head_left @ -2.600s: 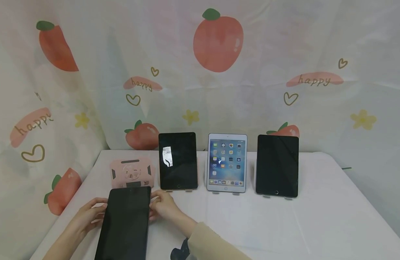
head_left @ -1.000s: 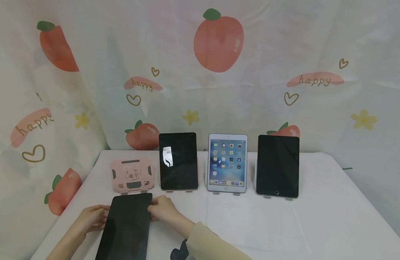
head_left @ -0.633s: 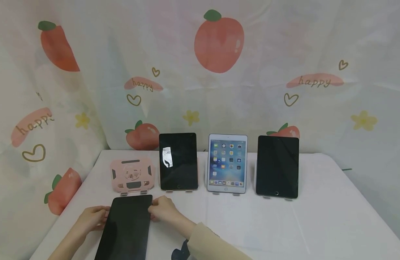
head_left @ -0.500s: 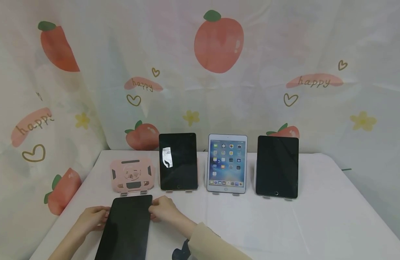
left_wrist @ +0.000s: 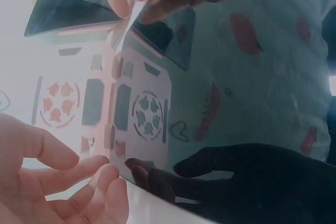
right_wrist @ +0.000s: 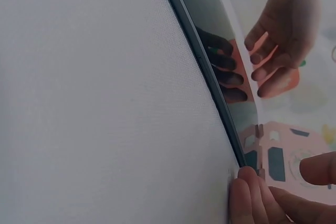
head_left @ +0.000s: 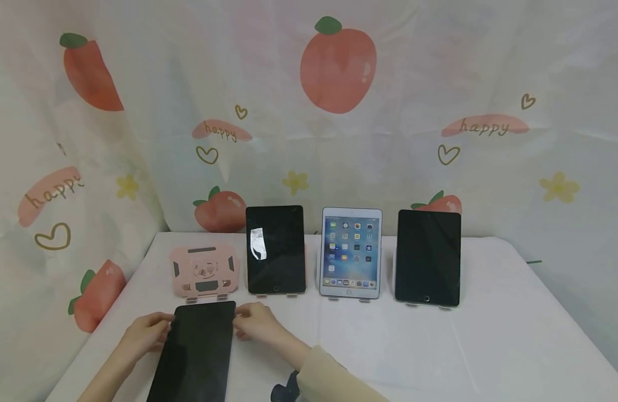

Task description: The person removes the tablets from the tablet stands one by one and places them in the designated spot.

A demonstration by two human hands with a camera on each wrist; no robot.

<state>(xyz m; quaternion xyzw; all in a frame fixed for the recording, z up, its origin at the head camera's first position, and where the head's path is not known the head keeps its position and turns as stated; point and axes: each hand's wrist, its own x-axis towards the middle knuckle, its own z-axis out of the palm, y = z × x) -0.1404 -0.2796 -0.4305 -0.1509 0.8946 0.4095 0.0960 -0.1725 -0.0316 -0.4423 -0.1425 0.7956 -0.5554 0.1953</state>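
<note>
A black tablet (head_left: 195, 357) with a dark screen lies before the person at the lower left of the head view, its near end cut off. My left hand (head_left: 145, 335) is at its left edge; in the left wrist view the fingertips touch the rim and the thumb stands apart. My right hand (head_left: 260, 326) is at the far right corner. There, in the right wrist view, fingertips (right_wrist: 247, 182) meet the edge while the thumb (right_wrist: 317, 169) is raised off. Just beyond the tablet stands a pink tablet stand (head_left: 205, 273) with a football-shaped cut-out and small front tabs.
Behind, in a row, stand a black tablet (head_left: 276, 251), a white tablet (head_left: 350, 254) with a lit home screen, and another black tablet (head_left: 428, 259). A dark object (head_left: 286, 388) shows beside the right sleeve. Fruit-print cloth (head_left: 389, 139) hangs behind the white-covered table (head_left: 389, 352).
Since the oldest frame the tablet has come towards me, uncovering the pink stand's front tabs. Over the last half second both hands have eased their hold and shifted slightly; the tablet stays put.
</note>
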